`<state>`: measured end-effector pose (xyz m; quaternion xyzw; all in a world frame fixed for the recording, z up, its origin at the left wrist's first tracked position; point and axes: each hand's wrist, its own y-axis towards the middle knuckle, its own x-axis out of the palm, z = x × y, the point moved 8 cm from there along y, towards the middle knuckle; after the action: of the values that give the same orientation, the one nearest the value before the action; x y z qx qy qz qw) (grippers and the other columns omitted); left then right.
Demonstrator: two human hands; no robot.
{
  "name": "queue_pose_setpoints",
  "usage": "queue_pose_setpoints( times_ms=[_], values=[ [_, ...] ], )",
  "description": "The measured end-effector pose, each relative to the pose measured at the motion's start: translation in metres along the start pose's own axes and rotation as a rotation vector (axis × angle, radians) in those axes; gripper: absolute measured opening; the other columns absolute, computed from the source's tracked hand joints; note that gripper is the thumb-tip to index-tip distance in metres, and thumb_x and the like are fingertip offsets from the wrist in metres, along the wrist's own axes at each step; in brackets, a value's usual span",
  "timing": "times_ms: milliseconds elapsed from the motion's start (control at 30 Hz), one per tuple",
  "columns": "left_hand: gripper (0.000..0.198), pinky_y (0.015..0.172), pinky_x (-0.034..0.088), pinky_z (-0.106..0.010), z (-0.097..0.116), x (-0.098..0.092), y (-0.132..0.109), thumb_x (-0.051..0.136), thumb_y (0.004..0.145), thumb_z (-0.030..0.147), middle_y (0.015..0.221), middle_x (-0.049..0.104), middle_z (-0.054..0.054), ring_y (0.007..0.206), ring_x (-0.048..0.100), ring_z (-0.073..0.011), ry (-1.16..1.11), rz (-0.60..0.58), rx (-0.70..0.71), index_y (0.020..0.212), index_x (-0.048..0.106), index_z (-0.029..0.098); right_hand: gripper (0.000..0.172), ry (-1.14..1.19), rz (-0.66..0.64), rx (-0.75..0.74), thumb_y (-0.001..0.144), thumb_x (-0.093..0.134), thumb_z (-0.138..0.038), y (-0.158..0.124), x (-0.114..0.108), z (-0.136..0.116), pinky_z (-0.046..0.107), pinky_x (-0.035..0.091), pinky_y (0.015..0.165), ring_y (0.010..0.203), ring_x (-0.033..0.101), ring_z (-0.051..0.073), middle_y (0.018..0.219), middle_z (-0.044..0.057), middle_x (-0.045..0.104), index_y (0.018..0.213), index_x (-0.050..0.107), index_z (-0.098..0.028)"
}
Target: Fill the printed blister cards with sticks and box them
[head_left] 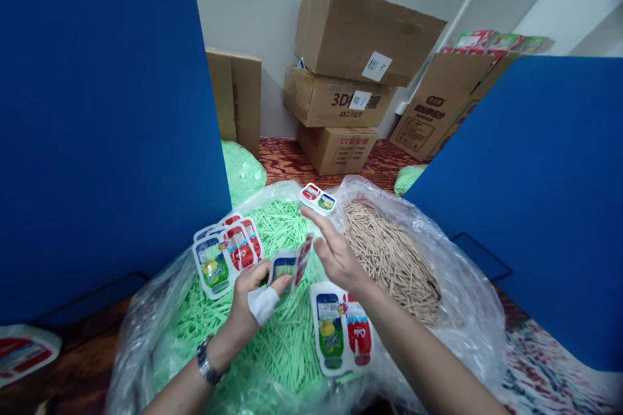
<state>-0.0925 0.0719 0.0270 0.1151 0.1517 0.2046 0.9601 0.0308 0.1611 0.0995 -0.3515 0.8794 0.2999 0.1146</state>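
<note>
My left hand (250,295), with a white wrap near the thumb and a watch at the wrist, grips a folded printed candy-stick pack (287,264) with pale sticks behind its window. Close to the pack's right edge, my right hand (338,262) has its fingers stretched out and holds nothing. Beneath both hands lies a heap of thin green sticks (292,353) in a clear plastic bag. Several filled packs (226,253) overlap on the heap's left. Another pack with Sprite and Cola pictures (343,331) lies below my right hand, and a smaller-looking one (318,199) is beyond it.
Brown sticks (389,259) fill an open plastic bag on the right. Blue panels (107,117) (545,207) stand at both sides. Stacked cardboard boxes (350,65) are at the wall. Another carton (438,100) leans behind the right panel. A pack (26,353) lies far left.
</note>
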Motion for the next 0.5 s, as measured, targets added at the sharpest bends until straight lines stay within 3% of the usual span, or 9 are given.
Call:
queue_pose_setpoints(
  times_ms=[67, 167, 233, 300, 433, 500],
  values=[
    [0.02, 0.054, 0.042, -0.024, -0.002, -0.003, 0.0, 0.065, 0.078, 0.033, 0.064, 0.058, 0.0, 0.058, 0.052, -0.0135, -0.067, 0.015, -0.066, 0.073, 0.064, 0.014, 0.049, 0.192, -0.015, 0.151, 0.091, 0.046, -0.045, 0.0, 0.002, 0.026, 0.045, 0.033, 0.106, 0.125, 0.045, 0.022, 0.134, 0.007, 0.051, 0.136, 0.039, -0.027],
    [0.027, 0.051, 0.04, -0.024, -0.003, -0.007, 0.0, 0.062, 0.079, 0.037, 0.059, 0.054, 0.001, 0.054, 0.048, -0.0125, -0.107, 0.035, -0.11, 0.068, 0.062, 0.014, 0.039, 0.429, -0.051, 0.312, 0.084, 0.058, -0.044, -0.006, 0.02, 0.051, 0.033, 0.049, 0.082, 0.09, 0.062, 0.017, 0.099, 0.004, 0.064, 0.116, 0.05, -0.024],
    [0.033, 0.05, 0.04, -0.024, -0.005, -0.013, -0.001, 0.058, 0.082, 0.039, 0.059, 0.054, 0.0, 0.054, 0.048, -0.0125, -0.091, 0.069, -0.109, 0.061, 0.059, 0.014, 0.026, 0.449, 0.066, 0.329, 0.082, 0.063, -0.04, -0.01, 0.021, 0.057, 0.027, 0.048, 0.068, 0.072, 0.06, 0.014, 0.082, -0.001, 0.061, 0.098, 0.052, -0.023],
    [0.037, 0.054, 0.043, -0.025, -0.012, -0.02, -0.005, 0.056, 0.084, 0.04, 0.061, 0.056, -0.001, 0.058, 0.051, -0.0138, -0.066, 0.097, -0.11, 0.057, 0.057, 0.015, 0.021, 0.381, 0.111, 0.312, 0.081, 0.063, -0.038, -0.013, 0.025, 0.057, 0.025, 0.046, 0.063, 0.067, 0.057, 0.013, 0.075, -0.003, 0.058, 0.088, 0.05, -0.022],
    [0.036, 0.062, 0.049, -0.028, -0.036, -0.036, -0.016, 0.054, 0.086, 0.043, 0.067, 0.062, -0.003, 0.066, 0.059, -0.0176, -0.055, 0.131, -0.191, 0.065, 0.062, 0.014, 0.023, 0.249, -0.008, 0.325, 0.079, 0.064, -0.039, -0.008, 0.044, 0.056, 0.025, 0.044, 0.06, 0.064, 0.055, 0.013, 0.07, -0.004, 0.055, 0.082, 0.049, -0.022],
    [0.032, 0.062, 0.052, -0.029, -0.042, -0.052, -0.023, 0.054, 0.086, 0.044, 0.076, 0.066, -0.005, 0.07, 0.062, -0.0193, -0.011, 0.229, -0.196, 0.085, 0.065, 0.013, 0.024, 0.252, 0.004, 0.314, 0.079, 0.063, -0.04, 0.003, 0.053, 0.055, 0.025, 0.044, 0.06, 0.065, 0.056, 0.014, 0.069, -0.004, 0.056, 0.083, 0.049, -0.022]
  ],
)
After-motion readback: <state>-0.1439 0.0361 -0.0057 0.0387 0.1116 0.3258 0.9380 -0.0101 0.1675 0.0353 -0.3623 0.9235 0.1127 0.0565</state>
